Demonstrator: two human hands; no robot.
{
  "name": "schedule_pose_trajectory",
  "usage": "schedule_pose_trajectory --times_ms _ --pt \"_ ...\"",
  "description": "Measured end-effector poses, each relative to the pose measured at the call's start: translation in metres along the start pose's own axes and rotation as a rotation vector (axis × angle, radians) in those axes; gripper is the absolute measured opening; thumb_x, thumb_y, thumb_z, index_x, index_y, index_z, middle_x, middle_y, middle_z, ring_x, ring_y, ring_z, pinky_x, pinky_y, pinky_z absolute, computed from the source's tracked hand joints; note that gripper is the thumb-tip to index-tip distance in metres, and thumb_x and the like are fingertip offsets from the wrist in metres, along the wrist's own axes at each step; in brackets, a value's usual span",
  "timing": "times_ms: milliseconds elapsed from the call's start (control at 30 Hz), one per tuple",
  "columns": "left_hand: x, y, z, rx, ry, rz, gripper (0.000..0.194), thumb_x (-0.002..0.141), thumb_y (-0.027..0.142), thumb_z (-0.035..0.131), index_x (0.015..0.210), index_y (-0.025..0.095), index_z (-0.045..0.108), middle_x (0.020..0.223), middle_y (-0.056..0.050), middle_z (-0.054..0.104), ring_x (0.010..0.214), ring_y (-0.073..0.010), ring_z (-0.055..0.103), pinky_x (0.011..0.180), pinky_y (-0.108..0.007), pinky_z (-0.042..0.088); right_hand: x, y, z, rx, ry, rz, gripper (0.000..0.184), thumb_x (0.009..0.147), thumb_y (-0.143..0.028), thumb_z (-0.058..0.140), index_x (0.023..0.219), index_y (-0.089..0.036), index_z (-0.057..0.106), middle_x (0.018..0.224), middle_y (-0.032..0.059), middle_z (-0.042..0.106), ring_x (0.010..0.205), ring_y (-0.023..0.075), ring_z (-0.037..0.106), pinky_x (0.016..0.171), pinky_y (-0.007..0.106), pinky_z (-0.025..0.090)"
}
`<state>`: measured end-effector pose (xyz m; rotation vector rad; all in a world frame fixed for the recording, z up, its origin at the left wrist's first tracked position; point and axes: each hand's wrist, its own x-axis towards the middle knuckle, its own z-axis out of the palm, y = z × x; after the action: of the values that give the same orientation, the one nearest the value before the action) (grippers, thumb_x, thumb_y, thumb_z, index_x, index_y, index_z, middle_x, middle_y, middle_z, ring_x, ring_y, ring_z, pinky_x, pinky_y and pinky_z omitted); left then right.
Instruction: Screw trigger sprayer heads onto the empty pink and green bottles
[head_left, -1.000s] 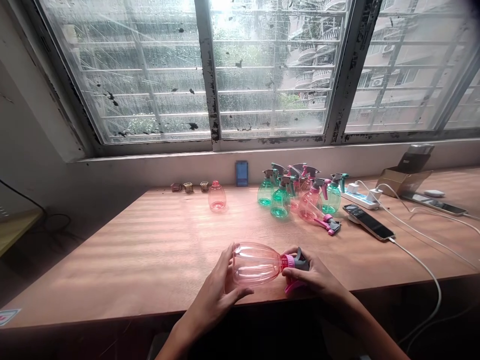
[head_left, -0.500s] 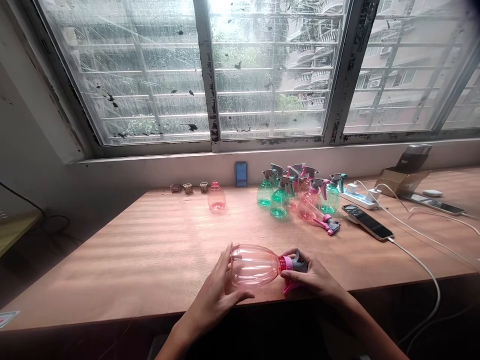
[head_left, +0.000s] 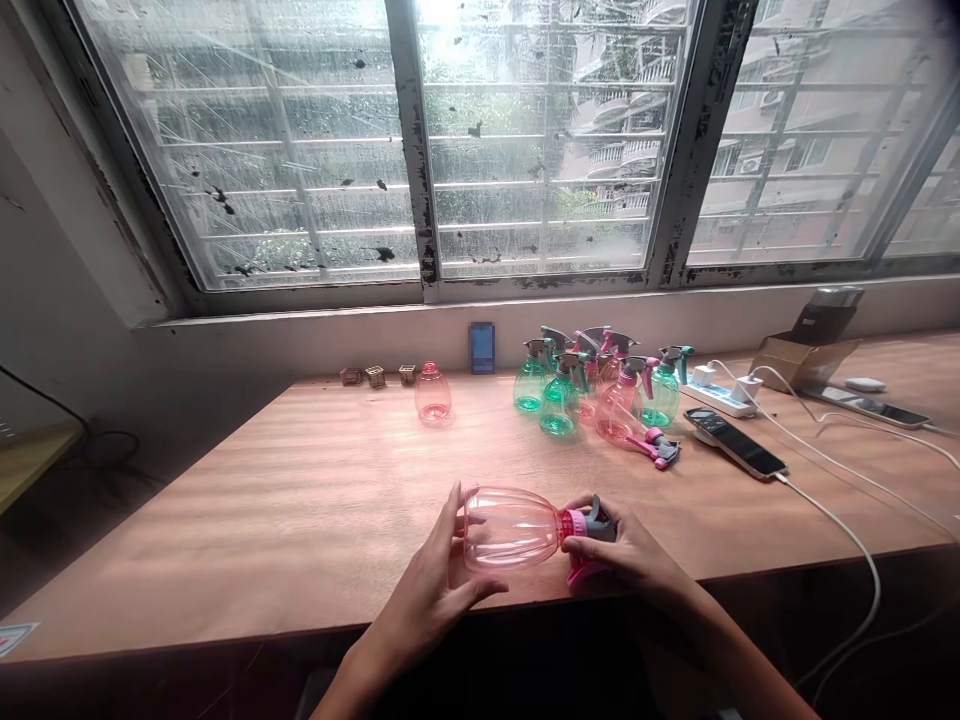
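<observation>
A clear pink spray bottle (head_left: 511, 530) lies sideways in front of me, just above the table's near edge, its base toward the left. My right hand (head_left: 626, 545) is closed around the grey and pink sprayer head (head_left: 589, 525) at its neck, thumb on the near side. The pink trigger hangs below that hand. At the base, my left hand (head_left: 435, 575) is open, thumb stretched out below the bottle and fingers reaching up and behind it. Some fingers show through the clear plastic; whether they press on it is hard to tell.
Several green and pink spray bottles (head_left: 559, 405) stand at the back, with a loose pink sprayer head (head_left: 660, 450) beside them. A pink bottle without a sprayer (head_left: 433, 395) stands further left. To the right are a phone (head_left: 735, 445), a power strip (head_left: 716, 395) and white cables.
Almost nothing differs. The bottle's base has shifted very slightly right, and my left fingers have moved a little; my right hand keeps its grip on the sprayer head.
</observation>
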<state>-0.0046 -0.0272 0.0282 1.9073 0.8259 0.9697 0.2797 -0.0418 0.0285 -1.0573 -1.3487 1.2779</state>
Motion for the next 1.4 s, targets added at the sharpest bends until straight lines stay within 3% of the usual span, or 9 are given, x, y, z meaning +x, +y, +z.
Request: schedule_pose_trajectory --times_ms 200,333,467,633,800,933,1033,1233,1400 --pt "-0.0006 0.0006 -0.0008 0.093 0.009 0.006 0.091 0.092 0.024 0.071 0.16 0.042 0.013 0.166 -0.009 0.028 0.141 -0.0326 0.046 0.118 -0.055 0.036 -0.0015 -0.0028 0.0002 0.02 -0.006 0.019 0.042 0.074 -0.04 0.087 0.101 -0.018 0.063 0.07 -0.0009 0.074 0.064 0.0197 0.071 0.063 0.031 0.056" --pt "-0.0015 0.0011 0.0006 0.118 0.003 0.043 0.085 0.098 0.022 0.059 0.159 0.046 0.005 0.165 -0.008 0.028 0.131 -0.0273 0.055 0.111 -0.05 0.047 -0.0016 -0.0024 0.0004 0.04 -0.019 0.022 0.04 0.076 -0.039 0.086 0.102 -0.019 0.063 0.069 -0.0014 0.074 0.062 0.019 0.071 0.062 0.031 0.057" --pt "0.0 0.0006 0.0008 0.088 0.012 0.041 0.103 0.09 0.023 0.073 0.16 0.043 0.0 0.164 -0.011 0.03 0.13 -0.0289 0.055 0.109 -0.049 0.048 -0.0018 -0.0019 0.0005 0.037 -0.012 0.011 0.041 0.075 -0.038 0.087 0.101 -0.018 0.064 0.07 -0.0012 0.074 0.064 0.0181 0.071 0.063 0.028 0.056" --pt "0.0004 0.0016 0.0 0.106 0.005 0.018 0.095 0.089 0.026 0.075 0.16 0.038 0.013 0.164 -0.013 0.03 0.134 -0.0322 0.052 0.111 -0.051 0.046 -0.0019 -0.0023 0.0004 0.04 -0.006 0.005 0.041 0.074 -0.04 0.088 0.1 -0.018 0.064 0.07 -0.0013 0.074 0.064 0.0175 0.07 0.062 0.027 0.055" --pt "-0.0015 0.004 0.0005 0.166 0.029 0.043 0.084 0.098 0.024 0.06 0.16 0.041 0.006 0.159 -0.011 0.039 0.131 -0.0276 0.055 0.111 -0.048 0.046 -0.002 -0.0031 0.001 0.033 -0.007 0.006 0.042 0.074 -0.041 0.087 0.099 -0.018 0.064 0.069 -0.0008 0.074 0.063 0.0186 0.07 0.061 0.029 0.056" --pt "-0.0024 0.0021 0.0005 0.124 0.009 -0.014 0.099 0.091 0.029 0.071 0.162 0.035 0.002 0.146 -0.014 0.052 0.124 -0.0275 0.061 0.112 -0.049 0.044 -0.0013 -0.0039 0.0015 0.016 0.005 0.006 0.044 0.072 -0.045 0.088 0.099 -0.018 0.064 0.069 0.0002 0.074 0.063 0.0202 0.071 0.062 0.031 0.057" --pt "-0.002 0.0005 0.0 0.03 0.004 -0.053 0.107 0.087 0.033 0.076 0.162 0.032 0.0 0.152 -0.017 0.046 0.125 -0.0302 0.061 0.111 -0.05 0.046 -0.0014 -0.0046 0.0021 0.0 0.017 0.004 0.048 0.069 -0.048 0.089 0.098 -0.018 0.065 0.07 0.0003 0.074 0.064 0.0216 0.071 0.062 0.033 0.058" --pt "-0.0003 0.0012 -0.0014 0.033 -0.002 -0.012 0.096 0.087 0.029 0.077 0.161 0.035 0.015 0.162 -0.015 0.035 0.137 -0.0337 0.05 0.114 -0.052 0.043 -0.0025 -0.0072 0.0025 0.005 0.003 0.01 0.044 0.072 -0.045 0.088 0.099 -0.019 0.064 0.071 -0.0006 0.073 0.065 0.0206 0.071 0.063 0.032 0.058" --pt "-0.0017 0.0003 -0.0008 0.048 0.003 -0.036 0.093 0.093 0.025 0.069 0.162 0.034 0.007 0.143 -0.014 0.054 0.127 -0.0276 0.06 0.114 -0.05 0.041 -0.0019 -0.0064 0.0024 0.017 0.015 0.011 0.045 0.07 -0.046 0.089 0.097 -0.018 0.066 0.069 -0.0006 0.073 0.064 0.0204 0.071 0.063 0.031 0.057"
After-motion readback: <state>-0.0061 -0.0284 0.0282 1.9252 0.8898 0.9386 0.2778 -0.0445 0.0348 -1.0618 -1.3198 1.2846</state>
